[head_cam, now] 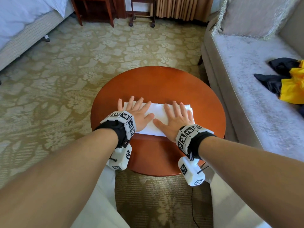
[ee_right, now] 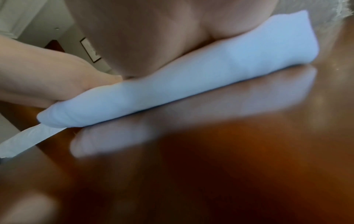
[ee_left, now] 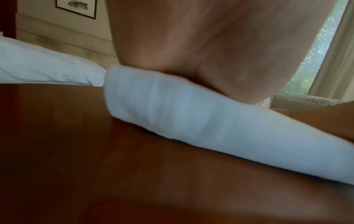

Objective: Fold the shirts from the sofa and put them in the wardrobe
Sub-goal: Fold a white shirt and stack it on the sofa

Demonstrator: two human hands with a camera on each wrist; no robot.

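Observation:
A white shirt (head_cam: 157, 111) lies folded into a flat rectangle on the round wooden table (head_cam: 164, 83). My left hand (head_cam: 138, 111) presses flat on its left half, fingers straight and spread. My right hand (head_cam: 176, 117) presses flat on its right half the same way, thumbs nearly meeting. The wrist views show the shirt's thick folded edge (ee_left: 191, 115) (ee_right: 191, 78) under each palm, resting on the glossy table (ee_left: 95, 166) (ee_right: 229, 151). On the grey sofa (head_cam: 246, 89) at the right lie a black shirt (head_cam: 273, 79) and a yellow shirt (head_cam: 294, 86), crumpled together.
A bed (head_cam: 24, 22) with white linen stands at the far left. A dark wooden side table (head_cam: 93, 10) and a luggage rack (head_cam: 142, 14) stand by the curtain at the back. A cushion (head_cam: 253, 17) leans on the sofa. Patterned carpet (head_cam: 82, 63) surrounds the table.

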